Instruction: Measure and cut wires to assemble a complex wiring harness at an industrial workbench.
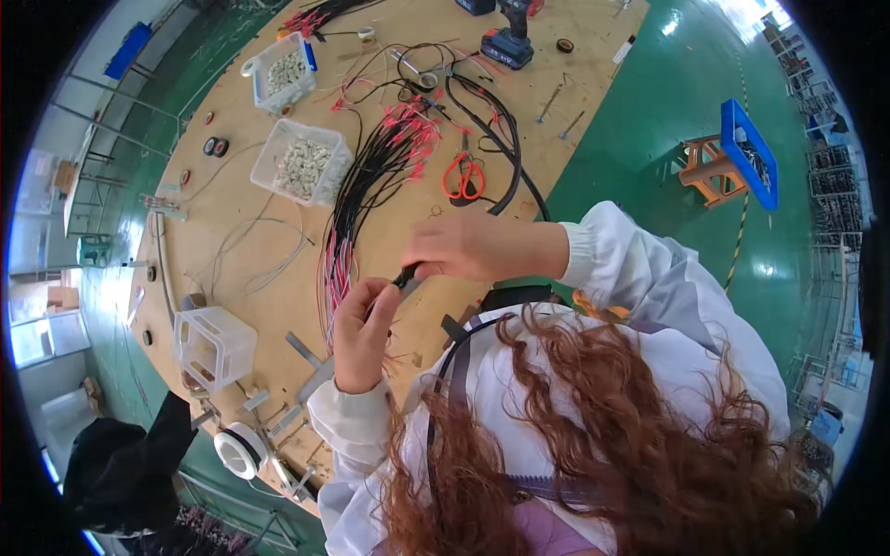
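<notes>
Above the near edge of the table, both my hands meet at a short black piece (406, 275), perhaps cable or tape; its exact kind is unclear. My left hand (360, 332) pinches it between thumb and fingers. From the right, my right hand (473, 245) closes on its other end, fingers slightly blurred. Just beyond lies a long bundle of black wires (366, 181) with red and white ends, its near part passing behind my left hand. Orange-handled scissors (463, 178) rest to the right of the bundle.
Two tubs of small white parts (302, 165) (283, 72) stand at the left of the table (269, 227). Nearer is a clear bin (215, 347), with a white spool (241, 451) below it. A cordless drill (508, 42) stands at the far edge. A stool (712, 171) carries a blue tray (749, 153).
</notes>
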`<state>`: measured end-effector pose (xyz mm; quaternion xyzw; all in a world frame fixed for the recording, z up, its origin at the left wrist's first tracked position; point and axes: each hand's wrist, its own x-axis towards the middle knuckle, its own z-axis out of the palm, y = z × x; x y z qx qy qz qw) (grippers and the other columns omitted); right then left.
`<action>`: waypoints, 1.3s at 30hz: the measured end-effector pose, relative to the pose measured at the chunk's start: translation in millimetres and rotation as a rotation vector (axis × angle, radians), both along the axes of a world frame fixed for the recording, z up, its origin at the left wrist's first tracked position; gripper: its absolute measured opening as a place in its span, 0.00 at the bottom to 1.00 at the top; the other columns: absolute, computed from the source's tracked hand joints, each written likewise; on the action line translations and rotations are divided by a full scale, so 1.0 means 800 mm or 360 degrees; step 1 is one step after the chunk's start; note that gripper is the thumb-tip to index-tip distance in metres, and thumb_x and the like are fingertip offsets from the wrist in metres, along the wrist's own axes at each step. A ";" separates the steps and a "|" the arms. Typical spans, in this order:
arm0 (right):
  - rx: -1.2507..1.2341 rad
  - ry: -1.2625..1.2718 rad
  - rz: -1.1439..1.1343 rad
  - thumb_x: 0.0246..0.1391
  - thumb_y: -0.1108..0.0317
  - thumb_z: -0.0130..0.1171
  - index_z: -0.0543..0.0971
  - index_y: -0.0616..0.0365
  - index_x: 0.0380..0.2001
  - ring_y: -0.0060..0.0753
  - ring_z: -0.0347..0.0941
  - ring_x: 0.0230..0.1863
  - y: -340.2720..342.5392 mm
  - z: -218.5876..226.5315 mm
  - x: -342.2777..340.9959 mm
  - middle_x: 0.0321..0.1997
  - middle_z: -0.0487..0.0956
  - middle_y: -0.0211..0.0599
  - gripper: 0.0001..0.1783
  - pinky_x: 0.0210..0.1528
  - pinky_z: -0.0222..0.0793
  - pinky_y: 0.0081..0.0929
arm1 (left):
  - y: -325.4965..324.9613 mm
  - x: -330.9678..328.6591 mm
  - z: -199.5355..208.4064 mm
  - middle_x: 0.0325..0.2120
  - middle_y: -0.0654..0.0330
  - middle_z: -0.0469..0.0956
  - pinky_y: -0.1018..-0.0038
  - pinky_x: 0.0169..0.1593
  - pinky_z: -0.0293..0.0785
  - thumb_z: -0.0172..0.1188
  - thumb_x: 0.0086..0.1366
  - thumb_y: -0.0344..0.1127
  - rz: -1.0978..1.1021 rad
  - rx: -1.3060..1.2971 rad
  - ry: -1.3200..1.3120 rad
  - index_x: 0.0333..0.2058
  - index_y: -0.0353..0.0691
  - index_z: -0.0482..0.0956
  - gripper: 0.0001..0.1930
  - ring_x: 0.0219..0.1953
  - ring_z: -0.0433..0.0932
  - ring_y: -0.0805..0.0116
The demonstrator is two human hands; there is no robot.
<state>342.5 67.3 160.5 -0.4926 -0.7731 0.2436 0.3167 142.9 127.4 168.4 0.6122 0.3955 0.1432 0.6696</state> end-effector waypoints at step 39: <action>0.0495 0.0576 -0.0443 0.47 0.73 0.54 0.72 0.59 0.24 0.27 0.68 0.24 0.011 0.027 -0.064 0.22 0.72 0.32 0.02 0.27 0.60 0.21 | -0.039 -0.015 0.010 0.10 0.72 0.53 0.81 0.18 0.43 0.42 0.64 0.47 0.0183 -0.0494 -0.0662 0.17 0.42 0.60 0.20 0.14 0.48 0.82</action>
